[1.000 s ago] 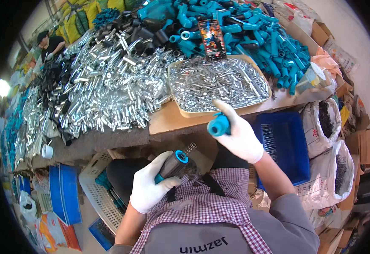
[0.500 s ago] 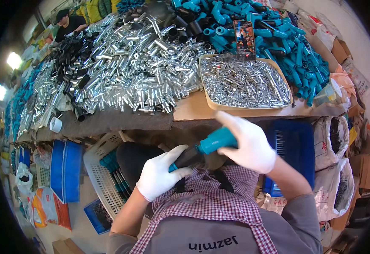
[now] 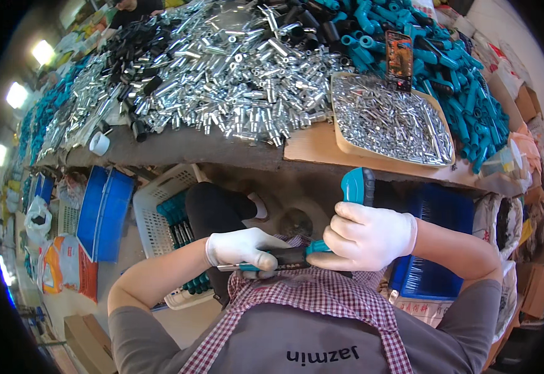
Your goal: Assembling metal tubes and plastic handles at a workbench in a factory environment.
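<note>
My left hand (image 3: 241, 250), in a white glove, is closed round the black section of a teal-and-black hand tool (image 3: 292, 256). A thin silver shaft sticks out to the left of that hand. My right hand (image 3: 367, 235), also gloved, is wrapped round the tool's teal part. A bent teal-and-black handle end (image 3: 358, 186) rises above the right fist. The fist hides how this end joins the part between my hands. The tool lies across in front of my checked apron (image 3: 322, 302).
The bench holds a heap of silver metal parts (image 3: 247, 87), black sleeves (image 3: 119, 68), teal handles (image 3: 471, 118) and a cream tray (image 3: 338, 134) of small fittings. A phone (image 3: 399, 59) stands behind it. Below are a white basket (image 3: 150, 215) and blue crates (image 3: 440, 265). Another person (image 3: 136, 11) is far left.
The tool has turned from slanting to nearly level, its bent handle end now pointing up. My right hand has moved lower and closed round it. The view has shifted.
</note>
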Available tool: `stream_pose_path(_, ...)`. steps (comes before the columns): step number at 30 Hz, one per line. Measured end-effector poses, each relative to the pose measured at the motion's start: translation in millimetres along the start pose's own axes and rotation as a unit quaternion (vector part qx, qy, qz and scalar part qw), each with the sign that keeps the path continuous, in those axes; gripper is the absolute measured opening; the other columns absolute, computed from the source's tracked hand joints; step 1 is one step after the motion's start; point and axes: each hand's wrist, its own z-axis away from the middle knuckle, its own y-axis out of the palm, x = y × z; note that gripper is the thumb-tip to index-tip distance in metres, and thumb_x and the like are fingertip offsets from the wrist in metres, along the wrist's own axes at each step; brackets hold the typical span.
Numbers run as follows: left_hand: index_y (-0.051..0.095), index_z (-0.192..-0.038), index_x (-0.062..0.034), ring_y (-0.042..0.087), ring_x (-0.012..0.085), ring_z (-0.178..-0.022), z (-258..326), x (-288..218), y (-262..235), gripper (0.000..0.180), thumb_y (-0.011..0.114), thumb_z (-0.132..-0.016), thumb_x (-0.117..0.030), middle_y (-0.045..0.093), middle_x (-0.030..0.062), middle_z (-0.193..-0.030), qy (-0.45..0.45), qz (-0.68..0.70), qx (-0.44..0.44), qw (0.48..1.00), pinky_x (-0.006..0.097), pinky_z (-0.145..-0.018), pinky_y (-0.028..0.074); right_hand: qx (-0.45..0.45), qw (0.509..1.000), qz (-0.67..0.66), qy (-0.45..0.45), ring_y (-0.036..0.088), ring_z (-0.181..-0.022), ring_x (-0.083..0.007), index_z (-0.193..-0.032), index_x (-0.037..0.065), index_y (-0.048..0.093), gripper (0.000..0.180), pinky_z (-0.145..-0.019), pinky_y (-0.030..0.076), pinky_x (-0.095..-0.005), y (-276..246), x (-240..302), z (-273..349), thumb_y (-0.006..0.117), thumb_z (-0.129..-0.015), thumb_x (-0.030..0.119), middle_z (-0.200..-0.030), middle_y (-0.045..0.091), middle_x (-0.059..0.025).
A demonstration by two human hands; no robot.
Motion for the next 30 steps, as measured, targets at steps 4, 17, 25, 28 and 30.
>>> stream_pose_path(4, 0.052, -0.137, 0.0056, 0.058, 0.0087, -0.067, -1, -1, 5, 0.112, 0.080, -0.062, -0.073, 0.063, 0.0047, -0.083, 0.002, 0.005, 0.006, 1.000, 0.022, -0.056, 0.048, 0.021, 0.999, -0.025, -0.018, 0.058, -0.072, -0.0185, -0.112, 0.013, 0.069, 0.034, -0.078, 0.048, -0.0366, -9, -5, -5, 0.059, -0.081, 0.023, -0.077, 0.055, -0.0016)
stream_pose_path(17, 0.059, -0.134, -0.0013, 0.065, 0.0148, -0.086, 25, -74, 23, 0.060, 0.074, -0.084, -0.030, 0.071, 0.0108, -0.104, -0.009, -0.235, -0.150, 0.960, 0.028, -0.078, 0.052, 0.034, 0.929, -0.248, 0.272, 0.065, -0.069, -0.0256, -0.120, 0.011, 0.064, 0.049, -0.060, 0.050, -0.0378, 2, 2, 9, 0.075, -0.073, 0.017, -0.077, 0.062, -0.0063)
stream_pose_path(25, 0.058, -0.131, -0.0095, 0.069, 0.0272, -0.075, 21, -72, 37, 0.056, 0.074, -0.082, -0.031, 0.069, 0.0112, -0.092, 0.122, -0.587, -0.252, 0.759, 0.034, -0.065, 0.054, -0.010, 0.374, -0.747, 0.549, 0.067, -0.069, -0.0140, -0.126, 0.000, 0.063, 0.051, -0.060, 0.056, -0.0283, 7, 7, 19, 0.074, -0.084, 0.026, -0.091, 0.070, -0.0090)
stream_pose_path(28, 0.057, -0.128, -0.0120, 0.067, 0.0323, -0.076, 24, -75, 37, 0.059, 0.078, -0.075, -0.027, 0.065, 0.0096, -0.085, 0.131, -0.777, -0.304, 0.535, 0.041, -0.066, 0.054, -0.100, 0.285, -0.797, 0.523, 0.069, -0.086, -0.0190, -0.135, -0.002, 0.056, 0.051, -0.079, 0.058, -0.0314, 15, 14, 22, 0.057, -0.099, 0.035, -0.107, 0.069, -0.0141)
stream_pose_path(30, 0.056, -0.126, -0.0115, 0.068, 0.0316, -0.078, 19, -65, 20, 0.054, 0.075, -0.078, -0.028, 0.065, 0.0110, -0.087, 0.157, -0.727, -0.344, 0.573, 0.041, -0.064, 0.054, -0.244, 0.320, -0.760, 0.511, 0.065, -0.101, -0.0221, -0.138, -0.002, 0.052, 0.054, -0.091, 0.053, -0.0348, 13, 19, 6, 0.053, -0.101, 0.037, -0.118, 0.065, -0.0164)
